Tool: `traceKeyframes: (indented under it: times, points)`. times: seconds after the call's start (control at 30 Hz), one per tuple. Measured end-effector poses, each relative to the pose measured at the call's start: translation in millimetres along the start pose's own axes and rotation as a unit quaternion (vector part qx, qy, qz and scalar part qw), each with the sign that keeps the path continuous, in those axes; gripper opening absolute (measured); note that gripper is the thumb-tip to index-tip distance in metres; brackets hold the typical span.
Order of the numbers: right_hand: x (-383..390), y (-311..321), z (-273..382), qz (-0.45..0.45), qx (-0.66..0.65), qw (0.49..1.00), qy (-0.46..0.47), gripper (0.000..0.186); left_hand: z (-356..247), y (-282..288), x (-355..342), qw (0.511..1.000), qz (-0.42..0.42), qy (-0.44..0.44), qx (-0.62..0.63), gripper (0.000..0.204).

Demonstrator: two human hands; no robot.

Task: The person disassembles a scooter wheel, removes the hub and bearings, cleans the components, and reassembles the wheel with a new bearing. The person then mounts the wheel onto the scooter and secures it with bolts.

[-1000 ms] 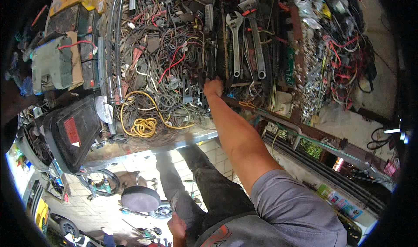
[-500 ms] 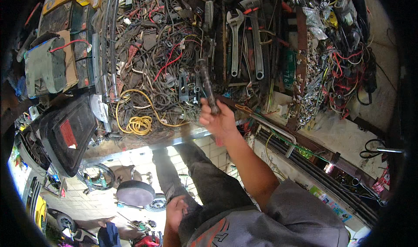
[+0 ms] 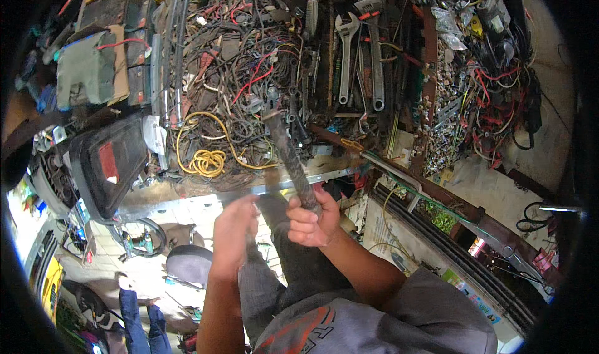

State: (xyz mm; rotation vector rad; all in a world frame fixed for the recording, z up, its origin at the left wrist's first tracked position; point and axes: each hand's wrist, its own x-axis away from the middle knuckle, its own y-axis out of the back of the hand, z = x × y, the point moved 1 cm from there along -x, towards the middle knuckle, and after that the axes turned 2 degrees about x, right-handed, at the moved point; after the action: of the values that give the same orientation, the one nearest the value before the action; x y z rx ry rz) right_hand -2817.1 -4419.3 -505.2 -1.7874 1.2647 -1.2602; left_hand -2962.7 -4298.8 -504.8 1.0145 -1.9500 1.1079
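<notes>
My right hand (image 3: 312,223) grips a long, grimy dark metal tool (image 3: 287,151), tilted up over the front of a tray of tangled wires and parts (image 3: 218,67). Just left of it is my left hand (image 3: 236,229), raised near the bench edge (image 3: 187,188), its fingers bent and smeared by motion. Adjustable wrenches (image 3: 346,60) and other hand tools lie in a compartment at the top. A coiled yellow cable (image 3: 206,162) rests at the tray's front.
Old batteries (image 3: 84,70) and a black plastic case (image 3: 106,167) are at left; small metal parts (image 3: 449,129) fill the right. Below are a round dark cushion (image 3: 187,263), a wheel, and another person's blue-clad legs (image 3: 131,316). A metal rail (image 3: 412,182) runs along the right.
My right hand has pulled the dark tool out from among the tools and down toward me. My left hand has risen from beside my thigh toward it.
</notes>
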Motion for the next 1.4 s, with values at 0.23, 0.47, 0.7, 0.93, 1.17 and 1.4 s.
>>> traceKeyframes:
  times: [0.23,0.47,0.7,0.93,1.17,1.4]
  points:
    - [31,-9,-38,-0.140,0.275,0.930,-0.201,0.041,-19,11,57,0.997,0.031,0.032,0.067,0.043]
    - [46,12,-86,-0.195,0.686,0.670,-0.206,0.042,61,55,118,0.970,-0.223,-0.026,0.097,0.009]
    - [66,21,-118,-0.175,0.593,0.722,-0.309,0.032,103,62,153,0.960,-0.193,-0.021,0.200,0.030]
    - [76,33,-102,-0.186,0.519,0.747,-0.372,0.042,121,61,150,0.960,-0.116,-0.034,0.251,0.023]
    - [-47,149,128,-0.445,0.834,0.262,0.196,0.031,155,89,141,0.972,-0.205,-0.002,0.117,0.012]
    - [-92,166,189,-0.564,0.819,0.105,0.020,0.043,187,117,129,0.969,-0.234,0.068,0.038,0.012]
